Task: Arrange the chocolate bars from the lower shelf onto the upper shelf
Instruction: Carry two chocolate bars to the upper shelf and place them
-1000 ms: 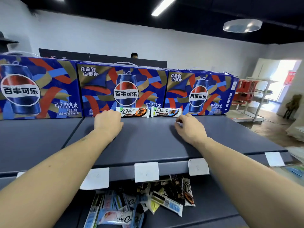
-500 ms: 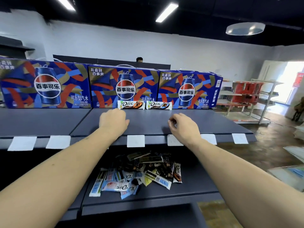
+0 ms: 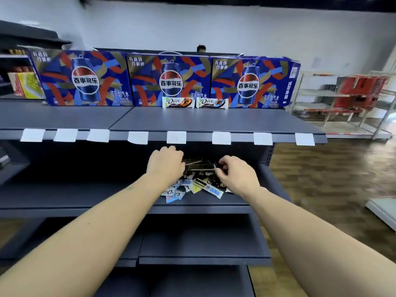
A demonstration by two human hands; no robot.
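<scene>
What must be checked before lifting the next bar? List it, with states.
1. Both hands at the pile of chocolate bars on the lower shelf: ok.
2. Left hand has a firm grip on a bar: cannot tell.
3. Right hand pinches a dark wrapper: ok.
4. Free space on the upper shelf beside the two Dove bars: ok.
5. Placed bars upright against the Pepsi boxes: ok.

Two Dove bars (image 3: 178, 102) (image 3: 212, 103) stand on the upper shelf (image 3: 214, 122) against three Pepsi cartons (image 3: 83, 79) (image 3: 170, 81) (image 3: 249, 83). Eight white price tags (image 3: 176, 137) line its front edge. Down on the lower shelf (image 3: 85, 198), two hands (image 3: 166, 163) (image 3: 236, 174) are in a heap of bars (image 3: 201, 179) too jumbled to count.
</scene>
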